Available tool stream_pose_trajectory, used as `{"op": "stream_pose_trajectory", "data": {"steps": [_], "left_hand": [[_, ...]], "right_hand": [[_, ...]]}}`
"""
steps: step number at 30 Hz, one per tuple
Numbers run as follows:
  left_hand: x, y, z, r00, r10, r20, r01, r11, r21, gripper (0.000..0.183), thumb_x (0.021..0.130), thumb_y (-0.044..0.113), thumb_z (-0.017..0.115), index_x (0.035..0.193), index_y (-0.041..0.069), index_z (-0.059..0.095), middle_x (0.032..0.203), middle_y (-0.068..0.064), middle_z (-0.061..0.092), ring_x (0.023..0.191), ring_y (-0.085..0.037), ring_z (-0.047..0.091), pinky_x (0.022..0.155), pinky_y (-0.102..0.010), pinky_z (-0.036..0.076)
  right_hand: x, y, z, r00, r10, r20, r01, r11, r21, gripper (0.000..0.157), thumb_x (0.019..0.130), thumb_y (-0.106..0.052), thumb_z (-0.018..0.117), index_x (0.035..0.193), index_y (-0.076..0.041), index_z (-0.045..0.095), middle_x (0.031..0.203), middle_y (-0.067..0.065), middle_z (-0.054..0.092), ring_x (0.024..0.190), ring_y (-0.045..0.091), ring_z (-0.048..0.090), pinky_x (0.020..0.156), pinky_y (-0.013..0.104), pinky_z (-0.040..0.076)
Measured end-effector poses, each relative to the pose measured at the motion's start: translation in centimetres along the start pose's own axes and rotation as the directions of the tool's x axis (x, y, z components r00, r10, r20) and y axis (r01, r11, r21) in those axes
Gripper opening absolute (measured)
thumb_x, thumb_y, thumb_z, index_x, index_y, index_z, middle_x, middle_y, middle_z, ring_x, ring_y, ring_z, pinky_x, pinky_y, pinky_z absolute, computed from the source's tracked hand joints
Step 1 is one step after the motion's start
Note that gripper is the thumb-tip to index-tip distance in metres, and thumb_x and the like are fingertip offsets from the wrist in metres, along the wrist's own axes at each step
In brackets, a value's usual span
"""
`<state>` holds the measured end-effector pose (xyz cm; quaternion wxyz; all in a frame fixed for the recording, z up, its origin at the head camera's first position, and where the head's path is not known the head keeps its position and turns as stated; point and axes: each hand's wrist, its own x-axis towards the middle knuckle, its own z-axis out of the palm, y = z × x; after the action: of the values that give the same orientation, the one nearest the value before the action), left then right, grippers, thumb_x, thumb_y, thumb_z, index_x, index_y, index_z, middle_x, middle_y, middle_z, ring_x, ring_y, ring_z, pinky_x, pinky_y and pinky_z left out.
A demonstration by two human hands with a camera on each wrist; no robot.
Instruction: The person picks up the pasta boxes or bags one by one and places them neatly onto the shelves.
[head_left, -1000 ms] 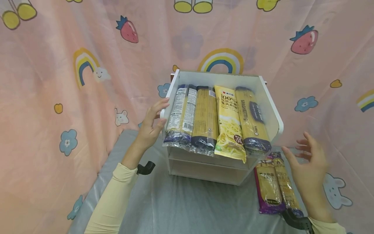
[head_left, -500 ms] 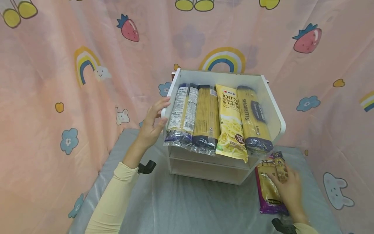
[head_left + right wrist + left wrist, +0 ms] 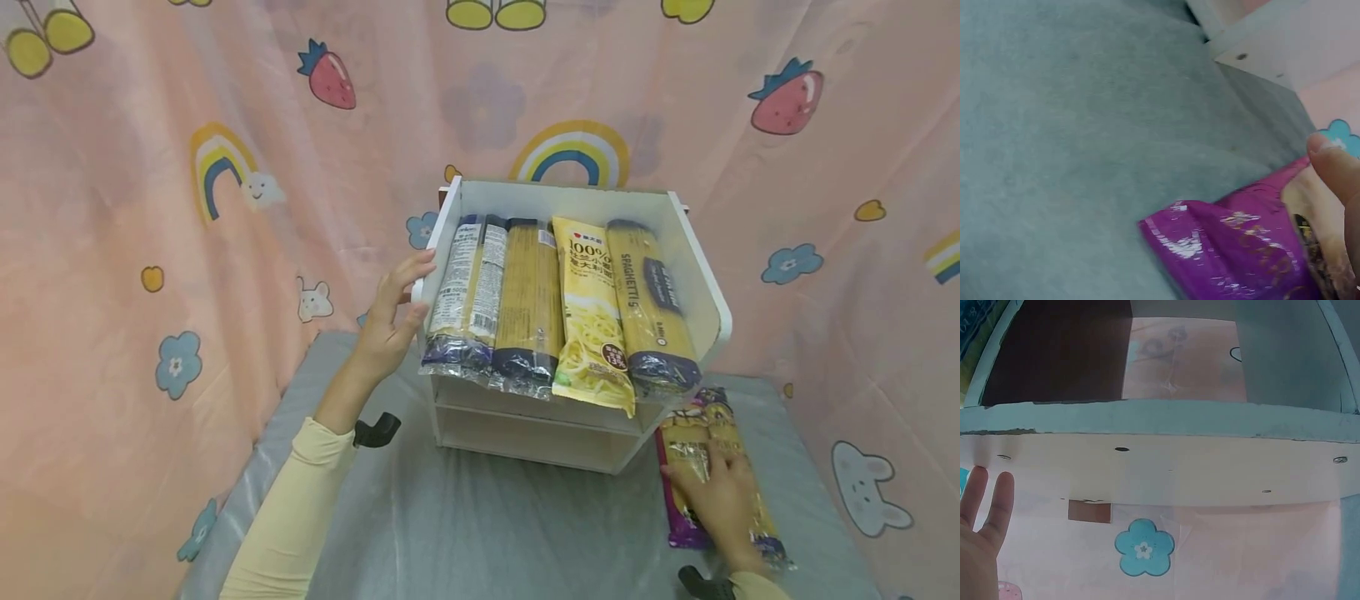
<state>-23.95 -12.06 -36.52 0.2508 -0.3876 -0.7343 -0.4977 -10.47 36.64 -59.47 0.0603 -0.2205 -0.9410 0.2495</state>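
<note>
In the head view a white shelf unit [image 3: 517, 433] carries a row of spaghetti packs on its tilted top tray. A yellow printed pack [image 3: 592, 308] lies among clear ones with dark blue ends. My left hand [image 3: 386, 321] rests against the unit's left side, fingers extended; two straight fingertips [image 3: 1002, 494] show near its panel in the left wrist view. To the right, my right hand [image 3: 720, 496] lies over a purple-ended pasta pack [image 3: 682, 533], spread across its width. The thumb [image 3: 1329, 156] is near the pack's edge in the right wrist view; the other fingers are out of that view.
A second narrow pasta pack [image 3: 765, 525] lies right beside the purple one, on the grey cloth [image 3: 510, 533]. Below the top tray the unit has lower shelf levels [image 3: 532, 437]. A pink printed curtain [image 3: 360, 167] hangs close behind.
My right hand has come down from the right, onto the narrow pack first, then shifted left over the purple-ended pack. My left hand and the shelf unit have stayed put.
</note>
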Motion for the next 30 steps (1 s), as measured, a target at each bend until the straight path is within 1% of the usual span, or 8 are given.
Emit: {"op": "stream_pose_trajectory", "data": {"steps": [4, 10, 12, 16, 22, 25, 28, 30], "left_hand": [[-0.1, -0.1, 0.0, 1.000, -0.007, -0.004, 0.007, 1.000, -0.004, 0.057, 0.103, 0.050, 0.043, 0.142, 0.008, 0.043, 0.157, -0.012, 0.038, 0.137, -0.021, 0.037, 0.095, -0.034, 0.042], [-0.2, -0.1, -0.1, 1.000, -0.015, -0.006, 0.015, 1.000, -0.007, 0.054, 0.103, 0.045, 0.045, 0.142, 0.008, 0.042, 0.158, -0.011, 0.037, 0.140, -0.020, 0.035, 0.097, -0.032, 0.042], [-0.2, -0.1, -0.2, 1.000, -0.017, -0.007, 0.017, 1.000, -0.007, 0.053, 0.103, 0.044, 0.046, 0.142, 0.008, 0.042, 0.158, -0.011, 0.037, 0.140, -0.019, 0.035, 0.097, -0.033, 0.041], [-0.3, 0.0, -0.2, 1.000, -0.016, -0.009, 0.016, 1.000, -0.002, 0.055, 0.103, 0.047, 0.044, 0.142, 0.007, 0.042, 0.158, -0.011, 0.038, 0.140, -0.021, 0.036, 0.097, -0.035, 0.042], [-0.2, 0.0, -0.2, 1.000, -0.013, -0.011, 0.013, 1.000, 0.008, 0.059, 0.103, 0.051, 0.042, 0.141, 0.007, 0.043, 0.157, -0.012, 0.038, 0.139, -0.022, 0.037, 0.096, -0.036, 0.043], [-0.2, -0.1, -0.1, 1.000, -0.013, -0.008, 0.014, 1.000, 0.010, 0.059, 0.102, 0.051, 0.042, 0.142, 0.007, 0.043, 0.157, -0.011, 0.038, 0.140, -0.022, 0.037, 0.096, -0.037, 0.043], [-0.2, -0.2, 0.0, 1.000, -0.011, -0.004, 0.011, 1.000, 0.009, 0.059, 0.102, 0.051, 0.042, 0.142, 0.008, 0.042, 0.158, -0.010, 0.038, 0.140, -0.023, 0.037, 0.096, -0.037, 0.043], [-0.1, -0.3, 0.1, 1.000, -0.009, -0.003, 0.009, 1.000, 0.008, 0.058, 0.103, 0.050, 0.043, 0.143, 0.008, 0.042, 0.158, -0.010, 0.038, 0.140, -0.023, 0.037, 0.096, -0.037, 0.042]], "right_hand": [[-0.2, 0.0, 0.6, 0.998, -0.060, -0.019, 0.059, 0.997, -0.043, 0.106, 0.076, -0.051, 0.080, 0.152, 0.001, 0.029, 0.130, 0.040, 0.040, 0.117, 0.056, 0.039, 0.092, 0.068, 0.035], [-0.2, -0.1, 0.7, 0.991, -0.125, -0.050, 0.121, 0.990, -0.074, 0.097, 0.075, -0.044, 0.083, 0.145, 0.008, 0.039, 0.122, 0.039, 0.045, 0.108, 0.055, 0.047, 0.085, 0.066, 0.041], [-0.1, -0.3, 0.7, 0.991, -0.131, -0.041, 0.127, 0.988, -0.085, 0.095, 0.075, -0.042, 0.082, 0.143, 0.009, 0.041, 0.120, 0.040, 0.046, 0.106, 0.055, 0.049, 0.084, 0.066, 0.042], [-0.1, -0.8, 0.7, 0.994, -0.108, -0.020, 0.106, 0.991, -0.075, 0.088, 0.075, -0.035, 0.082, 0.140, 0.011, 0.043, 0.120, 0.040, 0.048, 0.106, 0.054, 0.050, 0.086, 0.065, 0.043], [0.1, -1.1, 0.7, 0.997, -0.074, -0.037, 0.074, 0.997, -0.019, 0.079, 0.076, -0.024, 0.082, 0.139, 0.009, 0.048, 0.112, 0.036, 0.052, 0.099, 0.047, 0.054, 0.082, 0.060, 0.044], [0.2, -1.0, 0.7, 0.993, -0.091, -0.074, 0.093, 0.995, 0.023, 0.073, 0.076, -0.019, 0.082, 0.137, 0.008, 0.051, 0.109, 0.035, 0.055, 0.095, 0.047, 0.055, 0.079, 0.059, 0.044], [0.1, -0.9, 0.5, 0.989, -0.094, -0.118, 0.104, 0.991, 0.086, 0.067, 0.077, -0.012, 0.080, 0.135, 0.009, 0.053, 0.110, 0.036, 0.057, 0.096, 0.049, 0.056, 0.080, 0.061, 0.044], [0.0, -1.1, 0.2, 0.986, -0.079, -0.144, 0.097, 0.988, 0.120, 0.063, 0.077, -0.008, 0.078, 0.133, 0.009, 0.055, 0.112, 0.038, 0.058, 0.098, 0.050, 0.057, 0.081, 0.062, 0.044]]}}
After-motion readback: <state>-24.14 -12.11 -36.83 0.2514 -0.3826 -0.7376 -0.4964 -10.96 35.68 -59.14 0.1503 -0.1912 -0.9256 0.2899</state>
